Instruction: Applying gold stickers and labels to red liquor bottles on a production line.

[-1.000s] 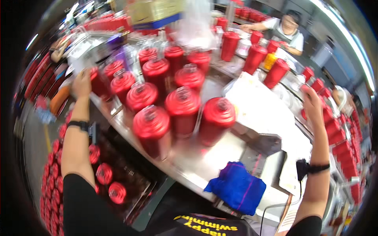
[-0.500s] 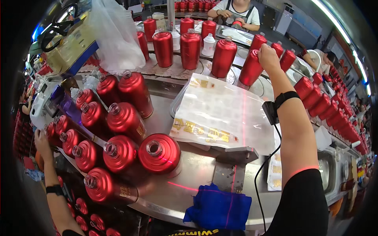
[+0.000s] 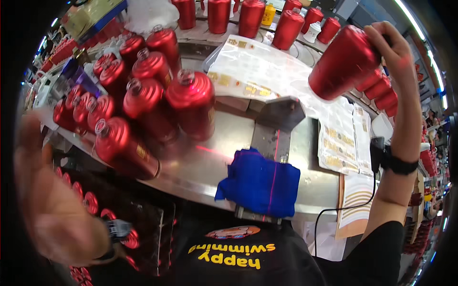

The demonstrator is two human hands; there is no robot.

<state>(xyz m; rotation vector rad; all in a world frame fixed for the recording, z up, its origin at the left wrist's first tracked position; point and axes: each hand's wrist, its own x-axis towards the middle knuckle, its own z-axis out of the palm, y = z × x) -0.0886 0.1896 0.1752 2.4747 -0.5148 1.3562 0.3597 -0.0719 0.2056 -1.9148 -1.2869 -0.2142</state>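
Note:
My right hand grips a red metallic bottle near its neck and holds it in the air, tilted, its base toward the lower left. The hand covers the neck. Low on the left, my left hand is close to the camera and smeared by motion, so its fingers cannot be read. Beyond it, several red glass-necked bottles stand grouped on the steel bench. White sheets with gold labels lie below the lifted bottle.
A blue cloth lies at the bench's front edge, below a dark metal fixture crossed by a red laser line. Along the back, more red bottles stand on a conveyor, near a small yellow bottle. A black cable runs from my right wrist.
My right hand has lifted the red bottle off the conveyor and brought it nearer. My left hand has left the grouped bottles and come toward me. The view has tipped downward.

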